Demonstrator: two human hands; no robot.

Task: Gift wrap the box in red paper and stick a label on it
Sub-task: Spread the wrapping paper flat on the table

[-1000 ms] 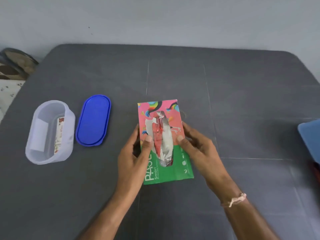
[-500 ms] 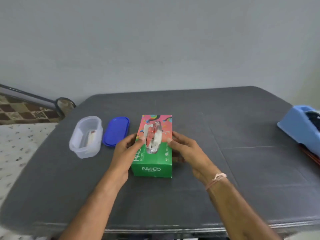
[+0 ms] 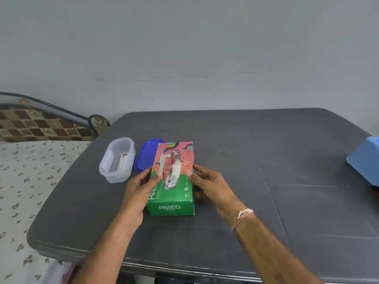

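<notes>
**Q:** Where is the box?

**A:** The box is a tissue carton, green on its near half and pink and patterned on its far half. It lies left of centre on the dark grey table, with its long axis running away from the viewer. The near end face reads "PASEO". Crumpled material, red and silvery, shows through the slot in the top face.

**Q:** How are the hands placed?

**A:** The left hand grips the box's left side, with the thumb on the top face beside the slot and the fingers curled against the side wall. The right hand grips the right side in the same way, thumb on the top edge and fingers curled down the wall. A pale thread bracelet circles the right wrist.

**Q:** Is the box raised?

**A:** Its base appears to meet the table. Whether it is raised slightly cannot be told.

**Q:** What else is shown?

**A:** A flat blue lid lies just left of the box, partly hidden behind its far left corner. Beside the lid, further left, stands an open, clear oval container with a printed slip inside. Well apart, at the right edge, is a light blue object, cut off by the frame. A bed with a flowered sheet adjoins the table's left side, and a plain grey wall stands behind.
</notes>
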